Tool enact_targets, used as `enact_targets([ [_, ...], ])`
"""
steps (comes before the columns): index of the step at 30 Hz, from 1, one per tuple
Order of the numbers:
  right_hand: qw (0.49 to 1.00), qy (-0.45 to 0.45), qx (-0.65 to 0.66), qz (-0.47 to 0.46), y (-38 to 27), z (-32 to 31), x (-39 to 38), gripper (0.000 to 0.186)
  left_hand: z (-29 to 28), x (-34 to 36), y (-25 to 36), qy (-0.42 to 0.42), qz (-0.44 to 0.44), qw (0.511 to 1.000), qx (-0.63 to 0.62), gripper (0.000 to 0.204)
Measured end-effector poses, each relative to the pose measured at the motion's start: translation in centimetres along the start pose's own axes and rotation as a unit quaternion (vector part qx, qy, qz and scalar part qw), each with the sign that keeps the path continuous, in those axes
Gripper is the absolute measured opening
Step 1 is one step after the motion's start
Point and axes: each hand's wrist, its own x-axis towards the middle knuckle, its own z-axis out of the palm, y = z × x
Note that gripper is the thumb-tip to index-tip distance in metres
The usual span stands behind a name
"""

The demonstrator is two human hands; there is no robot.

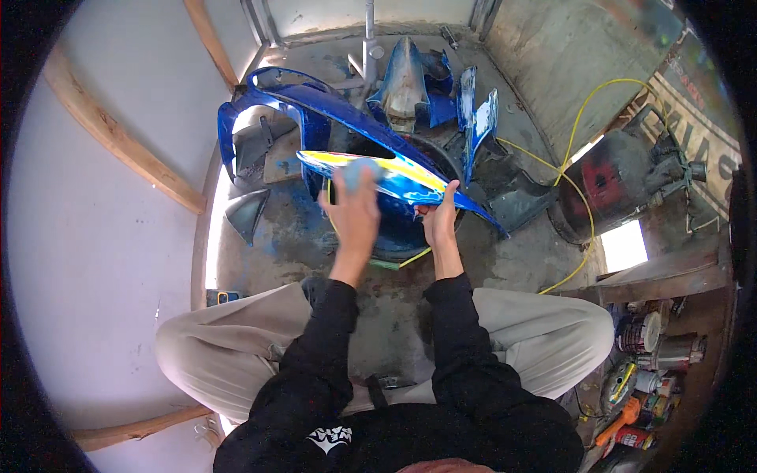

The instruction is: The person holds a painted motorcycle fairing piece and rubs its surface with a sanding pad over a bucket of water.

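A long, pointed motorcycle body panel [414, 178], blue with patches of yellow and white, slants across the space in front of me. My right hand [441, 224] grips its lower edge near the right end, thumb up over the face. On the panel's left half, my left hand [352, 225] presses a small blue-grey pad [362, 172] with its fingers; both are smeared by motion, and whether the pad is sandpaper or sponge I cannot tell. Beneath the panel stands a wide dark tub [402, 249], partly hidden by it.
A large blue motorcycle fairing [315, 96] leans behind the tub. More body panels [404, 87] lie farther back. At right are a rusty tank [593, 188] and a looping yellow hose [590, 206]. Cans [640, 333] crowd a low shelf. A white wall [95, 260] borders the left.
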Motion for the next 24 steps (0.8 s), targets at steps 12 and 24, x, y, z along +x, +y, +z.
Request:
enact_targets([
  [12, 0.999, -0.028, 0.006, -0.020, -0.3, 0.2, -0.9, 0.078, 0.5, -0.5, 2.0, -0.029, 0.090, 0.996, -0.004, 0.039],
  [24, 0.995, 0.045, 0.083, 0.011, -1.1, 1.8, -1.0, 0.070, 0.6, -0.9, 5.7, -0.024, 0.145, 0.965, -0.219, 0.032],
])
